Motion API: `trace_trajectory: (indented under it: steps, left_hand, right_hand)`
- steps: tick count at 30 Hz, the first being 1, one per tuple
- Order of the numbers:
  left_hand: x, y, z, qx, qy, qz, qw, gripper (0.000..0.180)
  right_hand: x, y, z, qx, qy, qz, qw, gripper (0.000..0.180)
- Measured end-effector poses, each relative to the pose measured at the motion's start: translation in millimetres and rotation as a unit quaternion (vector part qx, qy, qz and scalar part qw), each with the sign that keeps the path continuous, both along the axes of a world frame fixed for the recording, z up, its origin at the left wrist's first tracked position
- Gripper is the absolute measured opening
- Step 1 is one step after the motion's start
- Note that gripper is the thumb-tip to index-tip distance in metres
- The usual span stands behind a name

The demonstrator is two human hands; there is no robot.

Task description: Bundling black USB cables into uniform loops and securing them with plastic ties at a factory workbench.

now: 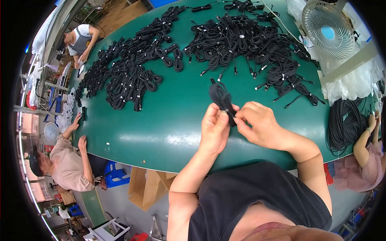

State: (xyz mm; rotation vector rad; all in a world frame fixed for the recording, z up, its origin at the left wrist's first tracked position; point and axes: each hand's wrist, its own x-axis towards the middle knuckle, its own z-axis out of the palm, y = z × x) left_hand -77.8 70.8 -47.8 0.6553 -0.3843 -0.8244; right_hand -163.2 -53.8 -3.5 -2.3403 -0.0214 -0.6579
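Observation:
A coiled black cable [220, 95] is held up over the green table [169, 124], its loops pointing away from me. My left hand [215, 124] grips the bundle at its middle, thumb on top. With thumb and forefinger pinched at the bundle's right side, my right hand [255, 122] touches its lower part; whether a tie or a cable end sits in that pinch is too small to tell. Beyond my hands lies a big pile of coiled black cables [241, 38], several with metal plugs showing. To its left spreads another pile of coiled black cables [132, 68].
A white fan [327, 30] stands at the far right beside clear plastic bags [354, 78]. A large coil of black cable [343, 124] lies at the right edge. Co-workers sit at the left [66, 164], far left [82, 38] and right [362, 160]. A cardboard box [146, 186] stands below the table edge.

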Motion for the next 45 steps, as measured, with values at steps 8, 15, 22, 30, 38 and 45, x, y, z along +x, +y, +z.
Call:
trace_trajectory:
  steps: [8, 15, 22, 30, 38, 45]
  left_hand:
    - [9, 2, 2, -0.007, 0.029, 0.028, 0.999, 0.026]
    - [-7, -4, -5, -0.002, 0.072, 0.011, 0.997, 0.021]
    - [4, 8, -3, 0.081, 0.013, 0.003, 0.997, 0.027]
    - [-2, 9, 11, 0.071, 0.061, -0.117, 0.989, 0.038]
    - [18, 13, 3, 0.107, 0.011, -0.122, 0.987, 0.035]
    - [16, 3, -1, 0.001, 0.087, 0.002, 0.996, 0.04]
  right_hand:
    - [3, 8, 2, 0.012, 0.036, -0.039, 0.999, 0.009]
    - [8, 8, 7, 0.067, 0.019, -0.062, 0.996, 0.008]
    - [19, -19, 23, -0.133, -0.149, -0.097, 0.975, 0.029]
    - [30, -36, 7, 0.101, -0.025, -0.059, 0.993, 0.013]
    - [23, -46, 4, 0.073, -0.036, 0.113, 0.99, 0.031]
    - [12, -19, -4, -0.21, -0.161, 0.031, 0.964, 0.031]
